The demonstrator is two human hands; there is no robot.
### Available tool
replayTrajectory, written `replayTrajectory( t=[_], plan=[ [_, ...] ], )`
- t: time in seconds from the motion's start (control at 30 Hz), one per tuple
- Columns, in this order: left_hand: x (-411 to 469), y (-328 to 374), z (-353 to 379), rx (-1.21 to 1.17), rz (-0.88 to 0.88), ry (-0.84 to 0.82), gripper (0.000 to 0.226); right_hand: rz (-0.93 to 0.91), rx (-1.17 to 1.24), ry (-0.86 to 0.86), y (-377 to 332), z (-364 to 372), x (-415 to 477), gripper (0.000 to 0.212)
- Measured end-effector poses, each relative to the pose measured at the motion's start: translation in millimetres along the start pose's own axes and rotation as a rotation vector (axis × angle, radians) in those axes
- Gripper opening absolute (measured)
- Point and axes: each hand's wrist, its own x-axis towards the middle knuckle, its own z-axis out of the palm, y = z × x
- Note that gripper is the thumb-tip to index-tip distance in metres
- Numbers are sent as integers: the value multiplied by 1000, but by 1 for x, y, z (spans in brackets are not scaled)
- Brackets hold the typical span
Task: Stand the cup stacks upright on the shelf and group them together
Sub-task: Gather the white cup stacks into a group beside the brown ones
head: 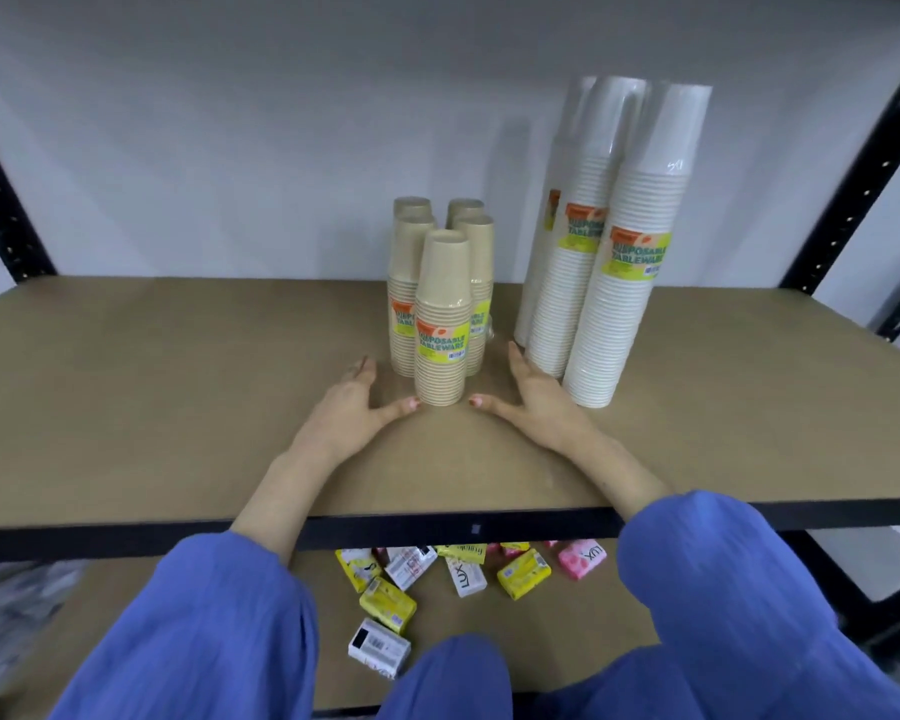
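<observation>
The shelf (152,381) is a brown board in a black metal frame, and two groups of cup stacks stand upright on it.

The left hand (352,407) lies flat on the board just left of the tan group. Its fingers (365,368) are straight and spread and hold nothing, and the thumb points toward the front stack.

The five tan cup stacks (441,324) are short and wrapped in clear film. They stand close together, two at the back, two in the middle and one in front. The ones whose front side shows carry a yellow-green label that reads "Disposable Tableware".

The right hand (536,402) lies between the two groups in the same way, open and flat, and grips nothing.

The three white cup stacks (630,283) are much taller and carry the same label. They touch each other in a row going back.

Both arms wear blue sleeves (219,615). On the lower shelf (567,641) lie scattered soap packets (388,604), yellow, white and pink; some are half hidden, so I cannot count them exactly.
</observation>
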Motion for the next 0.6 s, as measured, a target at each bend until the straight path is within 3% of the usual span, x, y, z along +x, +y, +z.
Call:
replayTrajectory(
  t=[0.6],
  plan=[
    [21,5,6,27,24,-27,94,-43,14,-83,11,-3,24,88]
  ],
)
